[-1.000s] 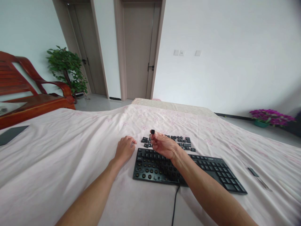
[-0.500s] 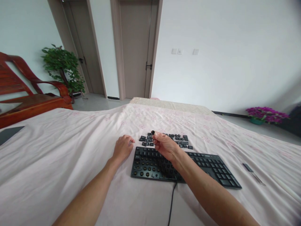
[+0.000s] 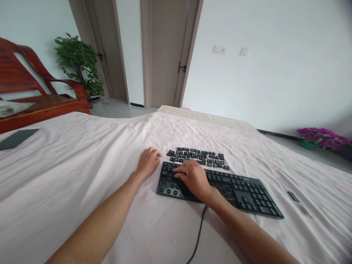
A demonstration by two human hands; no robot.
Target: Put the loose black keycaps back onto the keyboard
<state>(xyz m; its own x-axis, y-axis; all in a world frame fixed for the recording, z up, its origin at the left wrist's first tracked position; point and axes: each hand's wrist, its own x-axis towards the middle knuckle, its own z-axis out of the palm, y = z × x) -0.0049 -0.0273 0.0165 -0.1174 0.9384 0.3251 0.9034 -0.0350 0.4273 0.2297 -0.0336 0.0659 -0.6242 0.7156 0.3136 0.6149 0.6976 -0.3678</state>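
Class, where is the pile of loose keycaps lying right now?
The loose keycaps lie mid-frame on the pink sheet, just beyond the keyboard, right of the left hand.

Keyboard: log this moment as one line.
right hand on keyboard left half | left hand resting on sheet | loose keycaps behind keyboard

Black keyboard (image 3: 242, 189), pink-flowered sheet (image 3: 82, 157)

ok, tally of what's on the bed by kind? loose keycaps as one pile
keyboard: 1
keycap pile: 1
hands on it: 2, left hand, right hand
dark slab: 1
small tool: 1
Total: 6
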